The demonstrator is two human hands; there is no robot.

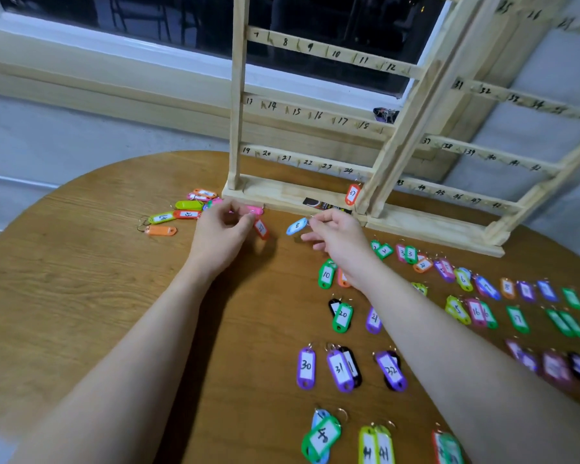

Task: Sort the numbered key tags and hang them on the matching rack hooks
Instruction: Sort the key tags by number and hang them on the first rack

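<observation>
While one tag [352, 194] hangs on the rack [292, 195], your left hand [223, 229] pinches a red tag [261, 228], your right hand [337, 232] a blue tag [297, 226].

The rack [365, 128] runs off the top and right edges, so its upper rows are cut away and the far right numbers smear. The left hand [223, 234] covers part of a pink tag [254, 209], and its number cannot be read. The right forearm [416, 316] hides most of an orange tag [341, 279]. Tags at the right edge [556, 366] blur past reading. The bottom edge crops the lowest tags [375, 447].
</observation>
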